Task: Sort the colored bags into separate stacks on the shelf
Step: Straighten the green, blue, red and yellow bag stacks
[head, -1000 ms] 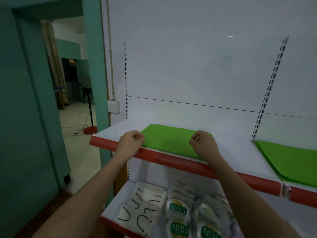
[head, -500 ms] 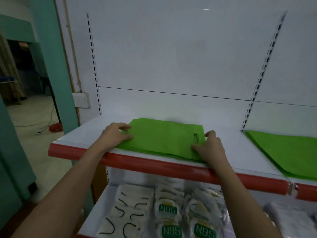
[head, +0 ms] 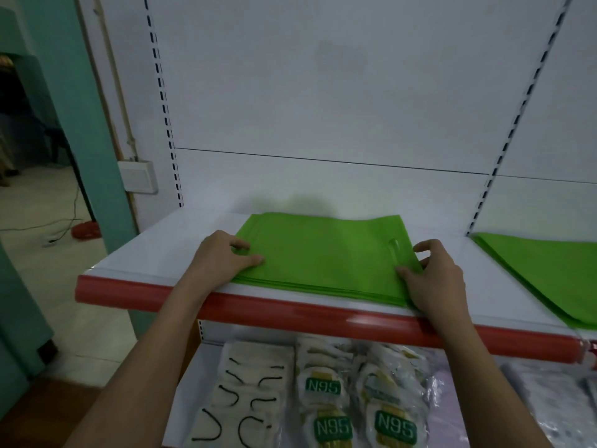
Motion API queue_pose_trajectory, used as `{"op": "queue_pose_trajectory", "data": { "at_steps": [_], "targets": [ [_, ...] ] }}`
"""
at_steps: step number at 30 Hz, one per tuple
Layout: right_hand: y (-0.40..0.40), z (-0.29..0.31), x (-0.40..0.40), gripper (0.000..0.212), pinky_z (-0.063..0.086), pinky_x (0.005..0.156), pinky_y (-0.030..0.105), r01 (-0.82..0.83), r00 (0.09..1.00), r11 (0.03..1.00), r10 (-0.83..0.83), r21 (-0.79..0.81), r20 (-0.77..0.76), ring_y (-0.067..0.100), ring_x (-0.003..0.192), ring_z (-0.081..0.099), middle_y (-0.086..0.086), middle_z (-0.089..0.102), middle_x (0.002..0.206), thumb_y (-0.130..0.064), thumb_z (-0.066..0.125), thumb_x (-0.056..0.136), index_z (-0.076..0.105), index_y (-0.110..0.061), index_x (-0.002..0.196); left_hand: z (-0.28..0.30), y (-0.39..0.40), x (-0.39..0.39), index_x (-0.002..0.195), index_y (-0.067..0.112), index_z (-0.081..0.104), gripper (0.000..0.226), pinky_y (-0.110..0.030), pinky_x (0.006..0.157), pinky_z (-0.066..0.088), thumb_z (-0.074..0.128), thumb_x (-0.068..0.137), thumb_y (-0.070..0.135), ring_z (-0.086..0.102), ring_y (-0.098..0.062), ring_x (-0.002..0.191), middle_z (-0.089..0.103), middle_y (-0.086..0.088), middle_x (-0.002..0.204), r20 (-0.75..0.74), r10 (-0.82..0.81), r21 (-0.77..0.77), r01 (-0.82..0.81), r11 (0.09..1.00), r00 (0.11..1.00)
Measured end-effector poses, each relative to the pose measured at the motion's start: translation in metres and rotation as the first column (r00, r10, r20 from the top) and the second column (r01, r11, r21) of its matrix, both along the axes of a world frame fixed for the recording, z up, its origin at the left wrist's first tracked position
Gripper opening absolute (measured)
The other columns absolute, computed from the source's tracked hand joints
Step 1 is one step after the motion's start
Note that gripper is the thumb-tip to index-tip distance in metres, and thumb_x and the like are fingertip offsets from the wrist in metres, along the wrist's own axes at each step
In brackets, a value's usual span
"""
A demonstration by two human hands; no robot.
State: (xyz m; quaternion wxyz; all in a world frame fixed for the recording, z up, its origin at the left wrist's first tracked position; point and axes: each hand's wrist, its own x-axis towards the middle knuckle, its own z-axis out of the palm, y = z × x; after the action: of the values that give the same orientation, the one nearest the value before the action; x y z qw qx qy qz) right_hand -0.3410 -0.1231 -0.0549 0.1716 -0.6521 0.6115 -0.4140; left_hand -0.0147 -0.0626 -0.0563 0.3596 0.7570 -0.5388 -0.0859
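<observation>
The green stack (head: 326, 257) lies flat on the shelf (head: 155, 253), its near edge just behind the red lip (head: 290, 313), with a handle slot (head: 394, 252) toward its right end. A 2nd green stack (head: 542, 273) sits well apart in the next bay to the right.

The step in hand looks like squaring up this pile: both hands bracket it at the front corners. The next move probably calls for a light inward nudge from each side so the thin layers line up, without dragging the top bag off the rest.

The left hand (head: 219, 257) rests on the left edge, fingers fairly straight and pressing the top layer, gripping nothing. The right hand (head: 433, 279) sits at the right front corner, fingers spread and loosely bent; its thumb lies on the fabric, with no clear pinch. Both forearms reach up from below, over the lower shelf of N95 packs (head: 326, 392).
</observation>
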Motion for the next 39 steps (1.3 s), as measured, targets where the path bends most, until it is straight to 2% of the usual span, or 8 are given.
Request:
{"op": "queue_pose_trajectory", "data": {
  "at_steps": [12, 18, 22, 27, 30, 32, 36, 39],
  "targets": [
    [0.007, 0.002, 0.006, 0.032, 0.033, 0.056, 0.032, -0.03, 0.999, 0.99, 0.033, -0.137, 0.019, 0.024, 0.07, 0.052, -0.002, 0.054, 0.081, -0.013, 0.07, 0.088, 0.052, -0.016, 0.114, 0.006, 0.005, -0.001, 0.098, 0.023, 0.071, 0.028, -0.035, 0.099, 0.041, 0.082, 0.075, 0.035, 0.043, -0.029, 0.123, 0.057, -0.013, 0.117, -0.113, -0.008, 0.026, 0.011, 1.0, 0.994],
    [0.013, 0.019, 0.004, 0.014, 0.046, 0.06, 0.026, -0.063, 0.981, 0.989, 0.087, -0.136, 0.175, 0.017, 0.073, 0.061, 0.003, 0.068, 0.096, -0.012, 0.066, 0.091, 0.07, -0.024, 0.096, 0.025, 0.013, -0.002, 0.092, 0.024, 0.055, 0.025, -0.026, 0.055, 0.041, 0.075, 0.083, 0.012, 0.054, -0.02, 0.068, 0.063, -0.018, 0.103, -0.298, -0.18, -0.121, 0.15, 0.981, 0.937],
    [0.026, 0.032, 0.004, 0.02, 0.055, 0.072, 0.036, -0.089, 0.952, 0.994, 0.104, -0.065, 0.289, 0.02, 0.074, 0.061, 0.002, 0.07, 0.098, -0.006, 0.059, 0.095, 0.074, -0.019, 0.097, 0.031, 0.017, -0.01, 0.111, 0.02, 0.063, 0.043, -0.038, 0.083, 0.054, 0.059, 0.085, -0.014, 0.064, -0.031, 0.099, 0.06, -0.019, 0.121, -0.443, -0.349, -0.158, 0.311, 0.937, 0.826],
    [0.048, 0.044, -0.008, 0.034, 0.056, 0.057, 0.023, -0.163, 0.916, 0.984, 0.123, 0.074, 0.382, 0.022, 0.078, 0.066, 0.011, 0.066, 0.104, 0.002, 0.054, 0.095, 0.062, -0.011, 0.125, 0.027, 0.009, -0.025, 0.129, 0.01, 0.061, 0.05, -0.034, 0.085, 0.052, 0.055, 0.084, -0.014, 0.058, -0.023, 0.089, 0.06, -0.008, 0.112, -0.436, -0.357, -0.103, 0.348, 0.932, 0.826],
    [0.059, 0.048, -0.025, 0.043, 0.06, 0.072, 0.04, -0.116, 0.937, 0.985, 0.066, 0.127, 0.343, 0.027, 0.08, 0.063, 0.007, 0.062, 0.096, 0.006, 0.052, 0.093, 0.055, -0.007, 0.134, 0.032, 0.006, -0.039, 0.129, 0.015, 0.06, 0.051, -0.021, 0.064, 0.051, 0.058, 0.084, -0.009, 0.059, -0.019, 0.071, 0.063, -0.008, 0.114, -0.454, -0.371, -0.17, 0.33, 0.929, 0.81],
    [0.067, 0.049, -0.04, 0.047, 0.058, 0.078, 0.052, -0.061, 0.957, 0.99, 0.022, 0.125, 0.289, 0.027, 0.074, 0.058, 0.006, 0.063, 0.088, 0.007, 0.053, 0.092, 0.053, -0.007, 0.137, 0.035, 0.006, -0.052, 0.132, 0.012, 0.059, 0.054, -0.03, 0.091, 0.051, 0.065, 0.082, -0.005, 0.063, -0.024, 0.101, 0.06, -0.01, 0.128, -0.461, -0.389, -0.204, 0.331, 0.921, 0.798],
    [0.087, 0.056, -0.071, 0.048, 0.054, 0.051, 0.022, -0.01, 0.948, 0.996, -0.02, 0.091, 0.317, 0.016, 0.064, 0.059, 0.005, 0.062, 0.09, 0.01, 0.054, 0.092, 0.051, -0.007, 0.137, 0.041, 0.008, -0.083, 0.136, 0.014, 0.055, 0.064, -0.044, 0.105, 0.045, 0.075, 0.077, 0.001, 0.058, -0.029, 0.118, 0.058, -0.015, 0.134, -0.475, -0.425, -0.218, 0.365, 0.905, 0.771],
    [0.096, 0.056, -0.104, 0.045, 0.053, 0.051, 0.024, 0.049, 0.947, 0.998, -0.063, 0.051, 0.316, 0.015, 0.057, 0.061, 0.006, 0.064, 0.089, 0.007, 0.061, 0.09, 0.056, -0.006, 0.133, 0.046, 0.014, -0.115, 0.138, 0.01, 0.053, 0.066, -0.035, 0.099, 0.047, 0.074, 0.077, -0.003, 0.06, -0.025, 0.112, 0.058, -0.014, 0.133, -0.486, -0.448, -0.244, 0.376, 0.894, 0.75]
  ]
}}
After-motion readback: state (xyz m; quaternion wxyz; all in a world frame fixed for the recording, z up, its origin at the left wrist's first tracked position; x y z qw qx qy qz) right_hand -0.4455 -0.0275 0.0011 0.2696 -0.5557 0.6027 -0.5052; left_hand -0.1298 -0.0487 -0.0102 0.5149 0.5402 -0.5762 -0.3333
